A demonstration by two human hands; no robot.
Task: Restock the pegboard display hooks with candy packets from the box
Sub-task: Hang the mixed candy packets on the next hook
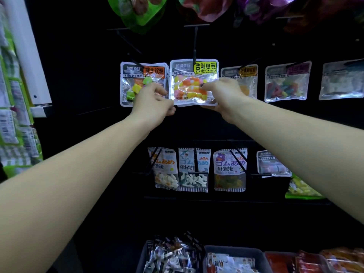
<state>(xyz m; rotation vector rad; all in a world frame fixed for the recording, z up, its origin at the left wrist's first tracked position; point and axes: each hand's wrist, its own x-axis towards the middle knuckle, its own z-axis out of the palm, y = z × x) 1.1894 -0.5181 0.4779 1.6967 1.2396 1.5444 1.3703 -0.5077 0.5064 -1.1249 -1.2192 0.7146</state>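
Two hands meet on one candy packet (pixel 194 82), the clear one with the yellow label and the orange, yellow and pink sweets inside. It hangs from a black hook (pixel 195 43) on the dark pegboard (pixel 78 75), just above the middle of my view. My left hand (pixel 152 106) sits at about 8 o'clock from the packet, its fingers curled and pinching the lower left corner. My right hand (pixel 222 96) sits at 4 o'clock, thumb pressed on the front film and fingers tucked behind the lower right edge, so both hands hold the packet.

At 9 o'clock from it, touching its side, hangs a packet with an orange label (pixel 142 83) and green and yellow cubes; my left hand covers part of it. At 3 o'clock hang three more clear packets in a row, the nearest (pixel 246 75) partly behind my right hand.

At 6 o'clock a lower row shows three striped-edge packets (pixel 194 170) side by side on their own hooks. At 12 o'clock, along the top edge, large glossy bags (pixel 137 12) hang in green, red and purple.

Down at 6 o'clock near the bottom edge stand grey bins (pixel 234 251) of wrapped sweets, side by side. I cannot tell which one is the box being emptied.
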